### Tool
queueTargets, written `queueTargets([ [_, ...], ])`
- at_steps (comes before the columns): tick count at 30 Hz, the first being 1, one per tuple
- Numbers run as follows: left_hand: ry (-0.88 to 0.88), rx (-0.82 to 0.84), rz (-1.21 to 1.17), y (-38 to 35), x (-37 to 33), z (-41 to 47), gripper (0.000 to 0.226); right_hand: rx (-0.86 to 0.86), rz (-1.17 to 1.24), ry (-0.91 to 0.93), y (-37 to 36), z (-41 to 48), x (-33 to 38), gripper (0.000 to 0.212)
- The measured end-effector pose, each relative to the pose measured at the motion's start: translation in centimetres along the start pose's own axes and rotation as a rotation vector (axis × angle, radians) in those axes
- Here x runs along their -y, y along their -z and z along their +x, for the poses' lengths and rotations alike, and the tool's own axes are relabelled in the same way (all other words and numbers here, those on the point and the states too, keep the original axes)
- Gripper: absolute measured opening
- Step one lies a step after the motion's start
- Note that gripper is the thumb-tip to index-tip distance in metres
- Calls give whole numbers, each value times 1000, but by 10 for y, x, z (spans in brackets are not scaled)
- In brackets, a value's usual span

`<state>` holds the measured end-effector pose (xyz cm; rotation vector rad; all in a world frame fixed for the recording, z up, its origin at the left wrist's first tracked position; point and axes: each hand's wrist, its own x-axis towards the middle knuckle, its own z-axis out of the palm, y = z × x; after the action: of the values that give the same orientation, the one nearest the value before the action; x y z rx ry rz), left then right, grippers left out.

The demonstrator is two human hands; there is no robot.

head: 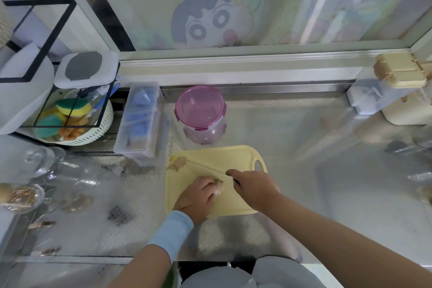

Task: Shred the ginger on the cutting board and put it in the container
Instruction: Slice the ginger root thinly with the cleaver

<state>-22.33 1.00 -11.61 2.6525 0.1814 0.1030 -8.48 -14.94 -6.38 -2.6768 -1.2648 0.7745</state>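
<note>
Here, a pale yellow plastic cutting board (233,204), rectangular with rounded corners and an oval handle hole at its far right corner, lies on a dimpled, metallic-looking counter (292,147). The left hand (198,196), its wrist in a light blue sleeve (171,234), has its fingers curled down over a knobbly beige ginger piece (219,188) near the board's middle and pins it to the surface. The right hand (252,184) is wrapped around the dark handle of a knife (205,167). The knife's long, thin blade runs diagonally toward the board's far left corner, just beyond the left fingertips. The two hands sit close together, apart only by the blade and the ginger.

A few flat tan ginger slices (178,162) lie at the far left corner of the board. Just beyond the board stands the container (205,133), a round clear jar. Its translucent pink lid (201,109) is on and has clip latches at the rim.

To the left are a clear rectangular box (140,121) with blue contents and a white slotted basket (102,124) holding sponges.
</note>
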Motion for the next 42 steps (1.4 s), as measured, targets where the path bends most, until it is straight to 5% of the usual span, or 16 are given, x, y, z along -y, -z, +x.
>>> queueTargets([
  [13, 73, -138, -94, -11, -4, -7, 25, -1, -20, -28, -23, -45, -1, 36],
  [42, 185, -105, -131, -8, -3, -7, 24, 70, -83, -43, -15, -27, -2, 28],
])
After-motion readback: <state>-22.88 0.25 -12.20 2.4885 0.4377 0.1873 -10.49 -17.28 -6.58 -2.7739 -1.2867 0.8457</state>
